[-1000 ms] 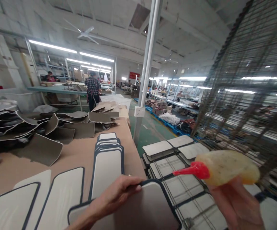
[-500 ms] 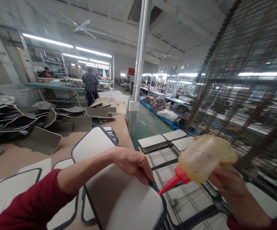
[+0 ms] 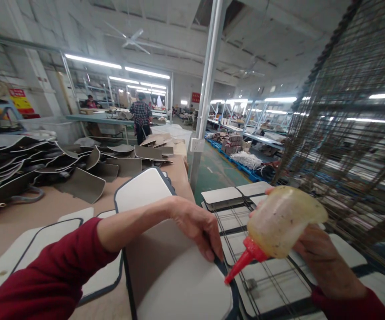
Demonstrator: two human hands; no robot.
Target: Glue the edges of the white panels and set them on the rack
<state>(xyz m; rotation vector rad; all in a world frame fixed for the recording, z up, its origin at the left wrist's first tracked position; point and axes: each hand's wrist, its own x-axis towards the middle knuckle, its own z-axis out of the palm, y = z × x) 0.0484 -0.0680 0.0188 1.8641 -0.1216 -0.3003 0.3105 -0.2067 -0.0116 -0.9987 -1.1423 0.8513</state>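
Observation:
My left hand (image 3: 195, 224) is closed on the far edge of a white panel with a dark border (image 3: 179, 284), which bends and lifts off the table. In my right hand (image 3: 315, 249) is a yellowish squeeze bottle (image 3: 283, 222), tipped downward. Its red nozzle (image 3: 242, 264) points at the dark border on the panel's right side, with the tip at or very near it. Another white dark-edged panel (image 3: 144, 191) lies just behind my left wrist, and more such panels (image 3: 101, 284) lie under my left forearm.
A wire rack (image 3: 272, 284) holding several white panels stands to the right, with raised wire shelves (image 3: 339, 102) above. Dark curved pieces (image 3: 82, 184) are piled on the brown table (image 3: 179, 178). A metal post (image 3: 207, 84) rises beyond it. A person (image 3: 141, 115) stands farther back.
The bottle's nozzle has moved a little down along the panel's dark border. My left hand still grips the panel edge. The view has turned slightly left.

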